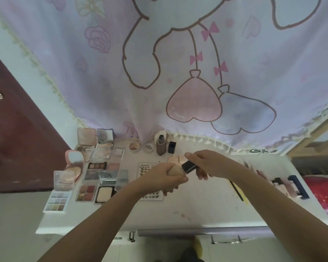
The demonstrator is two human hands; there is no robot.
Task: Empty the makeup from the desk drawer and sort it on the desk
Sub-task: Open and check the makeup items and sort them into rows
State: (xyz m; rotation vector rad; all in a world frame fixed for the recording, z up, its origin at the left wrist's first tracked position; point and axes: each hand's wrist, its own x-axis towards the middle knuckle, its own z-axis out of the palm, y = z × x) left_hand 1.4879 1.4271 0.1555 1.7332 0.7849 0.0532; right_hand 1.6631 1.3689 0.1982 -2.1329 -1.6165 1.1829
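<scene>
We've got both hands busy mid-frame: left hand (168, 176) clenched round a beige sponge (175, 170), right hand (206, 163) gripping a black tube (188, 166). Risk: either sleeve-level forearm sweeps the palettes (95, 178) at left off the desk (206, 210).

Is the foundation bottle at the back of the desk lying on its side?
No, the foundation bottle stands upright beside the small black cube.
</scene>
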